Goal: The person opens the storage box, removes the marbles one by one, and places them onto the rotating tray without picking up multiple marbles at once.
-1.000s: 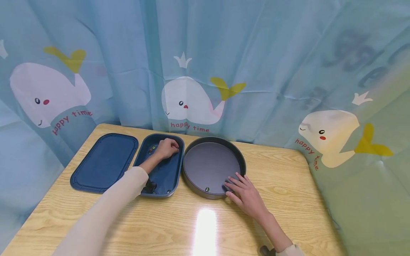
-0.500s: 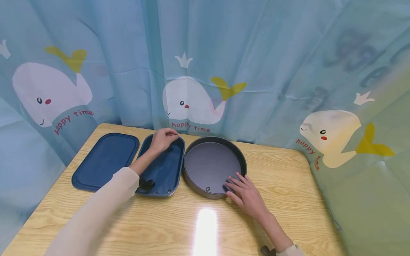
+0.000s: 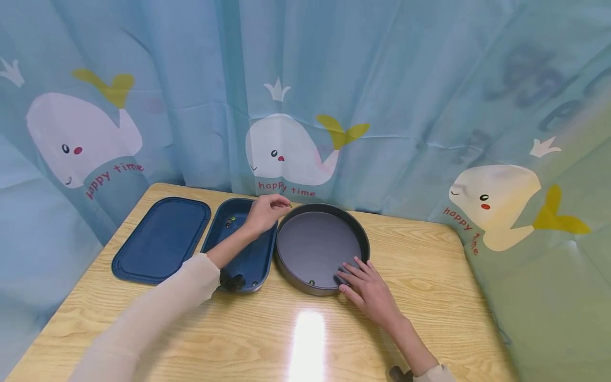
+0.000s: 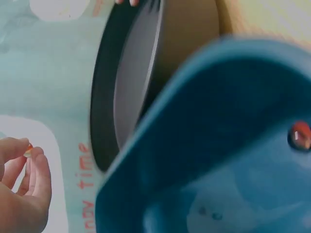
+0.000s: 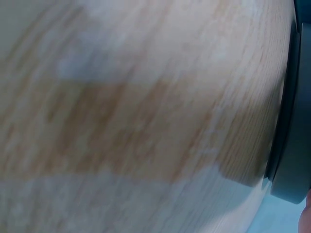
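The left hand [image 3: 267, 212] pinches a small marble [image 4: 28, 151] between its fingers near the far rim of the round pan [image 3: 319, 246], likely because marbles roll easily. The right hand [image 3: 371, 295] rests on the near rim, fingers loosely spread, maybe keeping the pan still.

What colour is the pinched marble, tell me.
Marble: orange and pale, clearest in the left wrist view.

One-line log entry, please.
left hand: pinches marble; right hand: at rim of round pan, one marble visible inside; blue container: marbles inside
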`<state>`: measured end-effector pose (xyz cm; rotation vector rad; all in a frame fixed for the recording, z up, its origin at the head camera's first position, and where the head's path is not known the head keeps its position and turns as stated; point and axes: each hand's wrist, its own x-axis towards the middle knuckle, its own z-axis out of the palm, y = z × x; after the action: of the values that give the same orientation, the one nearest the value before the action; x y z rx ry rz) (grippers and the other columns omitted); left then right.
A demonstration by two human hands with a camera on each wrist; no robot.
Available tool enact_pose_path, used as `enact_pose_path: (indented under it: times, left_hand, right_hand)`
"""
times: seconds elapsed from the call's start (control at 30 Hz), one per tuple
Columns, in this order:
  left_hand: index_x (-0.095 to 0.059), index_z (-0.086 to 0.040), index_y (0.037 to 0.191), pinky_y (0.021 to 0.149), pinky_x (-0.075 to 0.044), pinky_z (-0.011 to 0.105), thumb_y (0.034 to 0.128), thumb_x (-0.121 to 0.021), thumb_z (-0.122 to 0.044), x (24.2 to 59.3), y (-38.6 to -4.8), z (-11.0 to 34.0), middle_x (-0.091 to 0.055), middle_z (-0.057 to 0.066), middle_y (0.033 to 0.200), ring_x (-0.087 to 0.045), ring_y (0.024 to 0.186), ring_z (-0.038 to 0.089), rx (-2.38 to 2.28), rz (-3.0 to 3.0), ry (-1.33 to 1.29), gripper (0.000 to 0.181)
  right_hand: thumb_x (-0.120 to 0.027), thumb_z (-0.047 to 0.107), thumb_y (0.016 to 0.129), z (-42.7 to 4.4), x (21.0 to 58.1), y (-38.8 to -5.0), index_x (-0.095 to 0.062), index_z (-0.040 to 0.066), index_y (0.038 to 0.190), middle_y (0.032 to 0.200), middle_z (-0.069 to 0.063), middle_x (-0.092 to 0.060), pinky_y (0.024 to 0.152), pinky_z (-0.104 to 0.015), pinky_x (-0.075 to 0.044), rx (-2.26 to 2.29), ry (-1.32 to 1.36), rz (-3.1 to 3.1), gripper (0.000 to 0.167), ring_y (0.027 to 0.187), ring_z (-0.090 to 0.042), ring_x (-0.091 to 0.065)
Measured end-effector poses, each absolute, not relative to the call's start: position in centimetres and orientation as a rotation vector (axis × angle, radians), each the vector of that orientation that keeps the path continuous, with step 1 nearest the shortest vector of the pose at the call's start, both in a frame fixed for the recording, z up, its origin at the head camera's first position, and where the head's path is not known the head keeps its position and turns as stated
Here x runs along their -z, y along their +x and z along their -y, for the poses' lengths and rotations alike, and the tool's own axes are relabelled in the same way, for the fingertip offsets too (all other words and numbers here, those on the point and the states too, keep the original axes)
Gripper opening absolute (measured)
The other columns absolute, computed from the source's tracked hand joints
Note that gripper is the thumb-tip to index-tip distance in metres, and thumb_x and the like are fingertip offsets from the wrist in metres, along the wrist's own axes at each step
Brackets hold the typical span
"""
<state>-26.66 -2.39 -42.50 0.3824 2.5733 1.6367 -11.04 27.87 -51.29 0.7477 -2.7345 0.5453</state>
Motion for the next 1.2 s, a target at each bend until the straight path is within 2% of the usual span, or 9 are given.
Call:
enact_pose_path:
  times: [0.23, 0.47, 0.7, 1.2]
  left_hand:
    - [-0.072, -0.002, 0.112, 0.080, -0.054, 0.037, 0.0948, -0.069, -0.012, 42.7, -25.7, -0.2, -0.071, 0.008, 0.099, -0.067, 0.092, 0.022, -1.608, -2.519, 0.430, 0.020]
    - [-0.073, -0.001, 0.105, 0.074, -0.053, 0.033, 0.0944, -0.069, -0.008, 43.6, -25.4, -2.6, -0.071, 0.005, 0.094, -0.067, 0.087, 0.020, -1.539, -2.498, 0.541, 0.014]
    - [-0.074, -0.005, 0.097, 0.073, -0.052, 0.031, 0.0935, -0.070, -0.010, 44.6, -25.1, -4.6, -0.071, 0.001, 0.086, -0.067, 0.080, 0.016, -1.411, -2.558, 0.593, 0.007]
    - [-0.074, -0.004, 0.087, 0.069, -0.049, 0.027, 0.0901, -0.073, -0.008, 46.9, -24.7, -6.3, -0.070, 0.000, 0.076, -0.063, 0.070, 0.013, -1.271, -2.656, 0.577, 0.005]
  right_hand:
    - [-0.065, 0.034, 0.098, -28.1, 51.4, -11.1, -0.071, 0.013, 0.126, 0.137, -0.008, -0.060, 0.112, -0.058, -0.024, -0.544, 0.749, 2.734, 0.036, 0.138, -0.037, -0.041]
    - [-0.062, 0.038, 0.099, -28.1, 51.4, -11.1, -0.071, 0.015, 0.127, 0.138, -0.006, -0.060, 0.112, -0.058, -0.025, -0.529, 0.743, 2.761, 0.037, 0.139, -0.035, -0.041]
    - [-0.062, 0.037, 0.099, -27.9, 51.3, -11.2, -0.071, 0.015, 0.126, 0.138, -0.005, -0.060, 0.113, -0.056, -0.024, -0.521, 0.740, 2.751, 0.036, 0.139, -0.034, -0.041]
    - [-0.061, 0.038, 0.099, -28.1, 51.5, -11.2, -0.071, 0.016, 0.128, 0.139, -0.005, -0.059, 0.114, -0.056, -0.023, -0.527, 0.723, 2.767, 0.037, 0.139, -0.034, -0.040]
